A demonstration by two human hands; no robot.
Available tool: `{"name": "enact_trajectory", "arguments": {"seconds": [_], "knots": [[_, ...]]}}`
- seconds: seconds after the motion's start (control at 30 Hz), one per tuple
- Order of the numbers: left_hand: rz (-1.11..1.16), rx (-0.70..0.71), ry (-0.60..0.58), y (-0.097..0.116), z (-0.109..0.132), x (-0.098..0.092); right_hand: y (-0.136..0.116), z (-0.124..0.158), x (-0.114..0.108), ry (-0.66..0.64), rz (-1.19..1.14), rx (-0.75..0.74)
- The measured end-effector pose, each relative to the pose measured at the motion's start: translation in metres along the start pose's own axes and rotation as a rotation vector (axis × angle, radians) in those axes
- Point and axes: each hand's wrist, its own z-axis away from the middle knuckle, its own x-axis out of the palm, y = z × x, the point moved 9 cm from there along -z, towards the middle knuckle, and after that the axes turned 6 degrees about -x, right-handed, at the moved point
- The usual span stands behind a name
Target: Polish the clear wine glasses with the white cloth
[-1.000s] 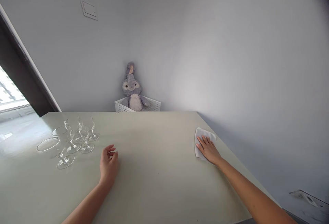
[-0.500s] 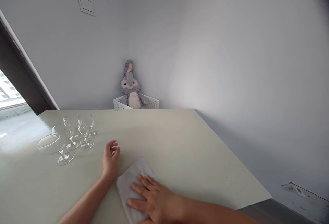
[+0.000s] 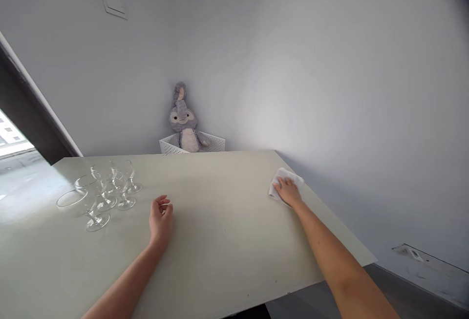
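A pale folded cloth [image 3: 298, 178] lies on the table near its right edge. My right hand [image 3: 287, 191] presses on it from above, arm stretched out, fingers over the fabric and keeping hold of it. Left of the table's middle, my left hand [image 3: 161, 219] rests on its side, loosely curled, fingers and thumb apart with nothing between them. Several clear stemmed glasses stand upright in a group to its left; the nearest glass [image 3: 97, 222] has a wide rim.
The pale table [image 3: 220, 241] meets the wall along its right side. Behind its far edge, a grey plush toy [image 3: 189, 139] sits in a white perforated basket [image 3: 218, 144]. A wall switch [image 3: 113, 2] is at upper left, and a socket plate [image 3: 414, 254] at lower right.
My right hand has carried the cloth from the near middle of the table to the far right edge. The left hand has stayed nearly in place. The view has shifted slightly.
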Motion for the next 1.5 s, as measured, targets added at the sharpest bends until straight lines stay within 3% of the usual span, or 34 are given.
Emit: {"name": "enact_trajectory", "arguments": {"seconds": [0.1,0.2,0.3,0.43,0.57,0.63,0.7,0.77,0.83,0.9,0.97,1.03,1.1,1.17,1.33,1.5], "knots": [[0.017,0.013,-0.041,0.002,0.003,0.006,0.031,-0.002,-0.004,0.013,0.003,0.15],[0.022,0.023,-0.043,0.005,0.006,0.009,0.012,-0.009,0.001,0.005,0.001,0.155],[0.019,0.035,-0.039,0.008,0.007,0.009,-0.047,-0.017,0.012,-0.014,-0.004,0.014],[0.018,0.04,-0.035,0.008,0.006,0.007,-0.161,-0.004,0.029,-0.041,-0.022,-0.284],[-0.016,0.088,-0.009,0.012,0.007,0.001,-0.276,0.053,0.04,-0.079,-0.1,-0.715],[-0.055,0.221,0.029,0.027,0.01,-0.007,-0.315,0.09,0.04,-0.066,-0.16,-0.901],[-0.108,0.439,0.096,0.052,0.016,-0.022,-0.334,0.121,0.037,-0.038,-0.209,-1.004],[-0.145,0.636,0.266,0.076,0.025,-0.051,-0.339,0.141,0.033,-0.015,-0.245,-1.044],[-0.141,0.708,0.54,0.091,0.03,-0.093,-0.336,0.151,0.031,-0.008,-0.267,-1.053],[-0.101,0.641,0.791,0.092,0.028,-0.133,-0.332,0.155,0.03,-0.013,-0.274,-1.055],[-0.046,0.462,0.906,0.077,0.015,-0.163,-0.329,0.157,0.03,-0.013,-0.276,-1.047],[0.038,0.189,0.888,0.047,-0.008,-0.18,-0.328,0.159,0.031,-0.005,-0.28,-1.043],[0.132,-0.066,0.787,0.013,-0.031,-0.18,-0.327,0.161,0.031,0.009,-0.287,-1.049],[0.191,-0.172,0.677,-0.008,-0.047,-0.173,-0.327,0.165,0.031,0.031,-0.293,-1.065],[0.201,-0.18,0.518,-0.02,-0.065,-0.156,-0.324,0.174,0.026,0.075,-0.295,-1.125],[0.091,-0.151,0.503,-0.02,-0.065,-0.154,-0.319,0.18,0.019,0.111,-0.306,-1.144]]}}
